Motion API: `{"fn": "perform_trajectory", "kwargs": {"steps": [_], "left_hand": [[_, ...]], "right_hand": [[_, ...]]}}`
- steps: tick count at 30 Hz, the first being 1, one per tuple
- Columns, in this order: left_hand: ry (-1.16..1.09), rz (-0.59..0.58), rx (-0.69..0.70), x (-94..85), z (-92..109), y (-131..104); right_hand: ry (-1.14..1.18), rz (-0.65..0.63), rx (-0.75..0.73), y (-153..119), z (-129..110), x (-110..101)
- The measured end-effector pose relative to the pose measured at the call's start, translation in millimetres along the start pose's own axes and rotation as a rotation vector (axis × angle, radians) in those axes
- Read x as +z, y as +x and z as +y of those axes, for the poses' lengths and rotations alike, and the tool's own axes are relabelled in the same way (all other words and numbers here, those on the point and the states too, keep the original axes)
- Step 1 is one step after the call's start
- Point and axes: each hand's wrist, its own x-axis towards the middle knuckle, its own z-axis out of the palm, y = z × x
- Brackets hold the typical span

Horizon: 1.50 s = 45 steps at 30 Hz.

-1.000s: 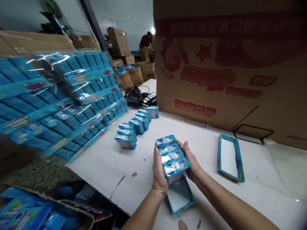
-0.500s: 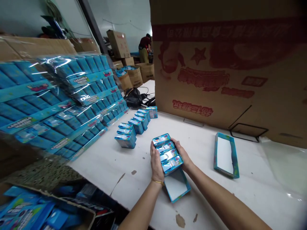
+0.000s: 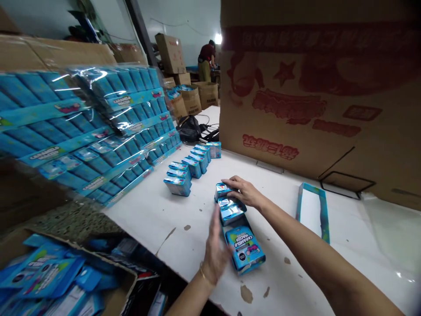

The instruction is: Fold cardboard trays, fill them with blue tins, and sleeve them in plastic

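A blue display tray (image 3: pixel 226 232) lies on the table before me with several small blue candy boxes in it. Two boxes (image 3: pixel 230 212) stand on edge in its middle, and a box (image 3: pixel 245 248) printed "Caramelo Macizo" lies face up at the near end. My right hand (image 3: pixel 244 192) grips the farthest candy box (image 3: pixel 222 188) from above, its fingers bent over the top. Along the tray's left side is my left hand (image 3: pixel 215 252), fingers stretched out and blurred, holding nothing that I can see.
Several candy boxes (image 3: pixel 177 181) stand in a row on the white table (image 3: pixel 144 219). An empty blue tray (image 3: pixel 312 210) lies right, before a large carton (image 3: pixel 296 96). Wrapped display packs (image 3: pixel 82 145) are stacked left, above an open carton of blue packets (image 3: pixel 42 276). A person (image 3: pixel 206 59) works behind.
Both hands were pressing a row of boxes together over the tray. Now the nearest box lies flat, the left hand has come away towards me, and the right has shifted to the far box.
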Motion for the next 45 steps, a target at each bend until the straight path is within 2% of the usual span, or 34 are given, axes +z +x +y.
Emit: {"fn": "perform_trajectory", "kwargs": {"steps": [2, 4, 6, 9, 16, 19, 20, 23, 25, 27, 29, 32, 34, 36, 38, 40, 41, 43, 45], "left_hand": [[0.242, -0.160, 0.172, 1.1, 4, -23], [0.451, -0.252, 0.216, 3.8, 4, -39], [0.576, -0.290, 0.213, 6.6, 1, -46], [0.669, -0.278, 0.283, 8.6, -3, -45], [0.694, -0.087, 0.412, 6.5, 2, -32], [0.648, 0.022, 0.349, 0.8, 5, -15], [0.626, 0.056, 0.317, -1.2, 5, -8], [0.517, 0.098, 0.247, -5.0, -1, 9], [0.441, 0.100, 0.165, -4.6, -9, 15], [0.384, 0.074, 0.042, -1.7, -19, 17], [0.306, -0.014, -0.038, 2.2, -27, 15], [0.186, -0.147, -0.068, 2.5, -32, 12], [0.177, -0.174, -0.082, -8.5, -30, 15], [0.209, -0.117, -0.081, -32.9, -29, 27], [0.271, 0.068, -0.070, -68.9, -31, 50], [0.367, 0.303, -0.095, -109.3, -37, 81], [0.400, 0.341, -0.119, -128.0, -43, 97], [0.348, 0.258, -0.210, -157.3, -55, 126], [0.263, 0.123, -0.244, -173.3, -68, 147]], "right_hand": [[-0.010, -0.047, -0.024, 1, 0, -2], [-0.012, -0.084, -0.029, 2, -1, -3], [-0.025, -0.106, -0.015, 2, -2, -3], [-0.066, -0.154, 0.014, 4, -5, 1], [-0.162, -0.240, 0.054, 9, 4, 9], [-0.165, -0.206, 0.044, -3, 3, 3], [-0.138, -0.136, 0.050, -11, 0, -1], [-0.051, 0.186, 0.102, -45, -14, -10], [0.023, 0.284, 0.144, -68, -22, -7], [0.102, 0.286, 0.192, -83, -28, 2], [0.129, 0.241, 0.218, -84, -31, 15], [0.002, 0.054, 0.179, -69, -33, 27], [-0.102, -0.053, 0.153, -59, -34, 27], [-0.139, -0.047, 0.163, -56, -33, 24], [-0.117, 0.066, 0.178, -59, -34, 18], [-0.087, 0.233, 0.165, -65, -39, 14], [-0.071, 0.302, 0.147, -67, -44, 12], [-0.031, 0.390, 0.119, -72, -58, 12], [0.016, 0.423, 0.116, -76, -71, 13]]}}
